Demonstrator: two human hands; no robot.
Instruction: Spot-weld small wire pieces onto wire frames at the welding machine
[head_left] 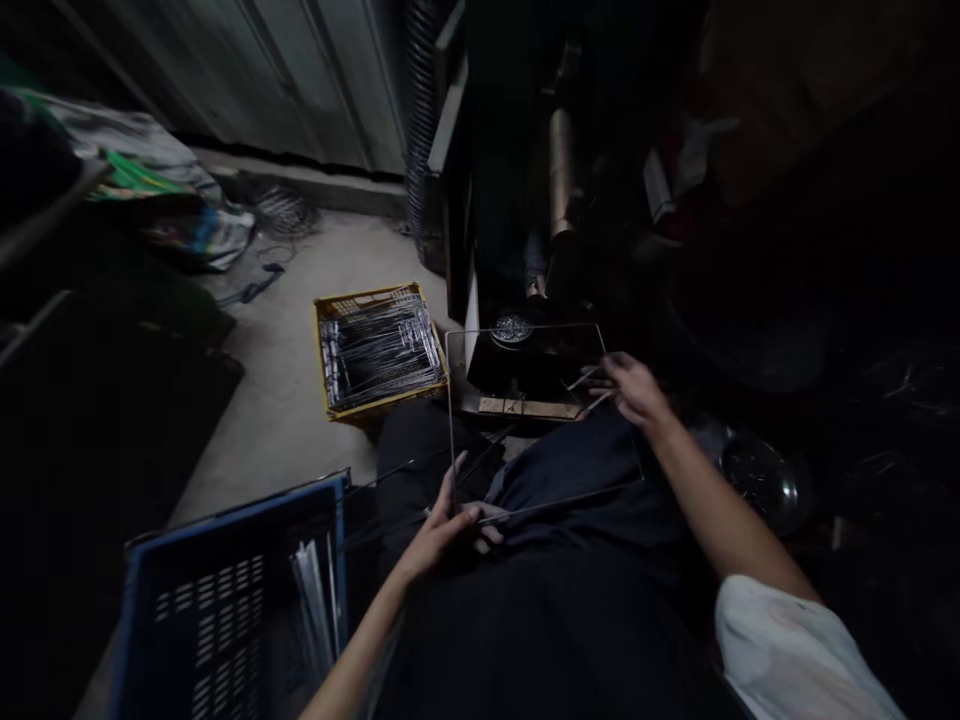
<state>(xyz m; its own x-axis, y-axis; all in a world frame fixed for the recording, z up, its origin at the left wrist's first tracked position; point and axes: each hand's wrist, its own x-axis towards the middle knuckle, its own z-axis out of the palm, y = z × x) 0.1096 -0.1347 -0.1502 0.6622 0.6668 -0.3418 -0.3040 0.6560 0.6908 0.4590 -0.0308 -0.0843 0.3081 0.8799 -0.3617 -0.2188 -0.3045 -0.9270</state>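
A thin rectangular wire frame (451,420) is held up over my lap, its near edge tilted. My left hand (450,525) grips its near left corner, the thumb over the wire and the forefinger stretched along the side. At the far right side, my right hand (634,390) has its fingers closed around the frame's wire. Short thin metal pieces (598,403) stick out leftward from those fingers; their exact kind is too dark to make out. Just beyond the frame, a round dish of small shiny metal bits (513,329) sits on a dark machine (502,368).
A yellow crate (321,365) full of wire pieces stands on the floor at left. Nearer is a blue crate (236,520) with metal strips (311,600). A shiny round bowl (787,490) lies at right. Bags (172,190) and coiled wire (283,210) lie near the wall.
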